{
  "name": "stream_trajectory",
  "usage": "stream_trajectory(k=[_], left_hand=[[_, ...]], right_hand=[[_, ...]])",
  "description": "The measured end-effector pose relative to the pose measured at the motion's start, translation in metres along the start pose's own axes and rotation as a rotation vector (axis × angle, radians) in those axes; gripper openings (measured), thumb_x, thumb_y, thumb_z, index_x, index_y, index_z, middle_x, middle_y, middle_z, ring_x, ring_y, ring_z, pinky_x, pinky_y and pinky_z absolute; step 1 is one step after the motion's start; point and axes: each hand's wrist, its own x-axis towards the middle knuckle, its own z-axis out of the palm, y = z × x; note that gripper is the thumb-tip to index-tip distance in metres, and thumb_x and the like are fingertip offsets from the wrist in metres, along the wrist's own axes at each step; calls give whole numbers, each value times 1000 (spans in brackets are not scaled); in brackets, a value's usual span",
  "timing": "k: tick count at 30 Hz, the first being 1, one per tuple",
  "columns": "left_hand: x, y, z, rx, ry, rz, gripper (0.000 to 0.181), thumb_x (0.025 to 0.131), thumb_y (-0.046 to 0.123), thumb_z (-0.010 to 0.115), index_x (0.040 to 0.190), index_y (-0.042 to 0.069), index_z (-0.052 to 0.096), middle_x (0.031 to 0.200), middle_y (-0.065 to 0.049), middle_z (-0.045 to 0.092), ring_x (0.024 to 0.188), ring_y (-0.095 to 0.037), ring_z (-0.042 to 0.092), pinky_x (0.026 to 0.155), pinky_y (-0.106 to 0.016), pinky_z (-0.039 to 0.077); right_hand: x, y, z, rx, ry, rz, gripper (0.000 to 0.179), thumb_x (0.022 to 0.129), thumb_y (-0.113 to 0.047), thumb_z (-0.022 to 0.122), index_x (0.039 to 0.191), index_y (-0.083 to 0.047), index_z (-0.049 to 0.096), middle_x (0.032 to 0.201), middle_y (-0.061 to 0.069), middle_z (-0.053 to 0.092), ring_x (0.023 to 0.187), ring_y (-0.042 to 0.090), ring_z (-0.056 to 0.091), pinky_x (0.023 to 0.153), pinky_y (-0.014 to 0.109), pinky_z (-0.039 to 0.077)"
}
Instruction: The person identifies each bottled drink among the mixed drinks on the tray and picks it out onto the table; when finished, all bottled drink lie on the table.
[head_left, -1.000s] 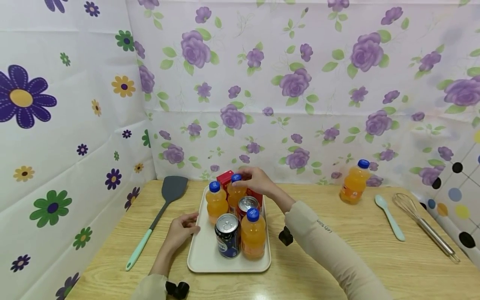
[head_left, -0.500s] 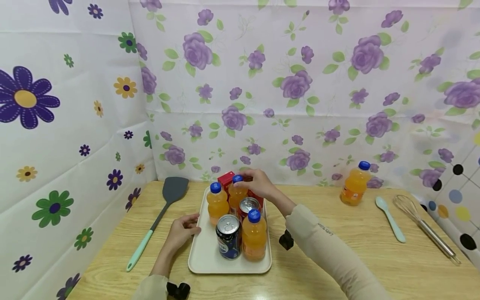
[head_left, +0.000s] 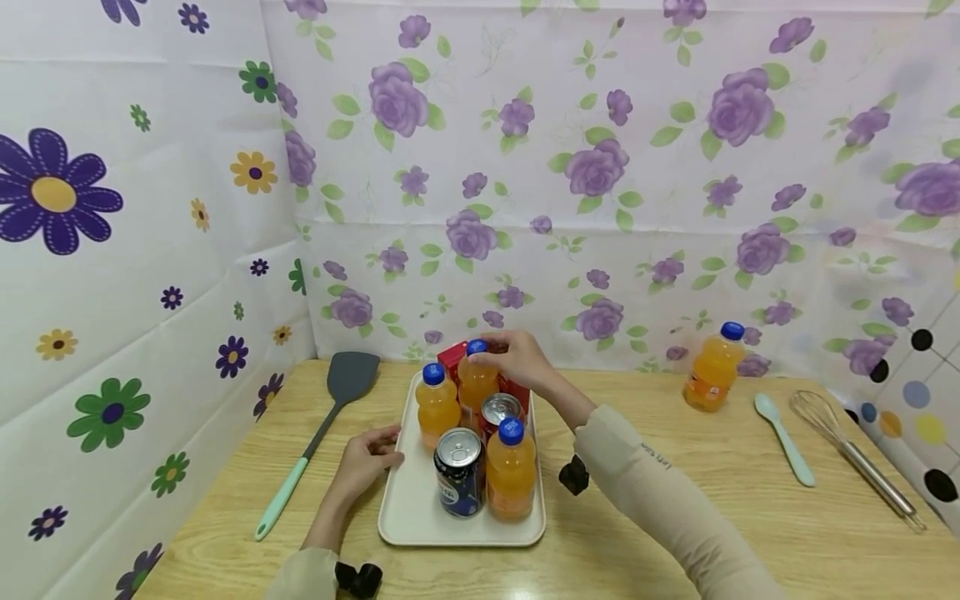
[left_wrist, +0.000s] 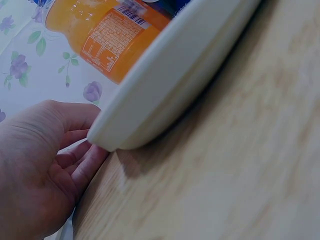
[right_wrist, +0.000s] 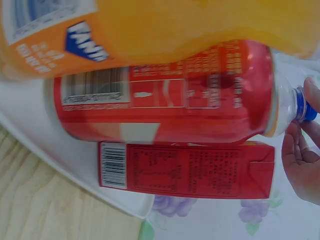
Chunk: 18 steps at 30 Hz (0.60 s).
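In the head view, my right hand (head_left: 517, 360) pinches the blue cap of an orange soda bottle (head_left: 477, 385) at the back of a cream tray (head_left: 408, 521). The right wrist view has the thumb and fingers around that cap (right_wrist: 306, 105). At the tray's left rim, my left hand (head_left: 362, 461) holds the edge, fingers at its underside in the left wrist view. Also on the tray stand two more orange bottles, one at left (head_left: 437, 412) and one at front right (head_left: 512, 475), a dark blue can (head_left: 459, 479), a red can (right_wrist: 200, 100) and red cartons, one (right_wrist: 200, 170) beside that can.
A grey spatula (head_left: 352, 377) with a mint handle lies left of the tray. Far right are another orange bottle (head_left: 711, 371), a mint spoon (head_left: 783, 437) and a whisk (head_left: 855, 454). Flowered cloth (head_left: 525, 275) hangs behind the wooden table (head_left: 622, 533).
My right hand has risen slightly, and the capped bottle it pinches has come up a little with it. My left hand stays at the tray's rim.
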Motion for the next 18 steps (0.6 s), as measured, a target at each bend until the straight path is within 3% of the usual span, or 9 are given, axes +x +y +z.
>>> stream_trajectory(k=[5, 12, 18], left_hand=[[2, -1, 1, 2, 3, 1, 50, 78, -3, 71, 127, -2, 63, 113, -20, 65, 81, -9, 56, 68, -16, 46], [5, -3, 1, 17, 6, 2, 50, 78, -3, 71, 127, -3, 63, 113, -20, 66, 80, -9, 56, 68, -16, 46], [4, -4, 1, 14, 5, 1, 50, 78, -4, 71, 127, -3, 63, 113, -20, 66, 79, -8, 56, 68, -16, 46]], right_hand=[[2, -12, -6, 14, 19, -19, 41, 88, -22, 72, 124, -3, 67, 107, 14, 71, 91, 20, 62, 82, 26, 55], [5, -39, -19, 36, 52, -54, 37, 88, -24, 73, 120, -6, 69, 103, 12, 70, 87, 18, 61, 77, 23, 52], [6, -62, -28, 50, 82, -49, 37, 88, -24, 72, 120, -6, 69, 103, 13, 71, 87, 19, 60, 83, 25, 52]])
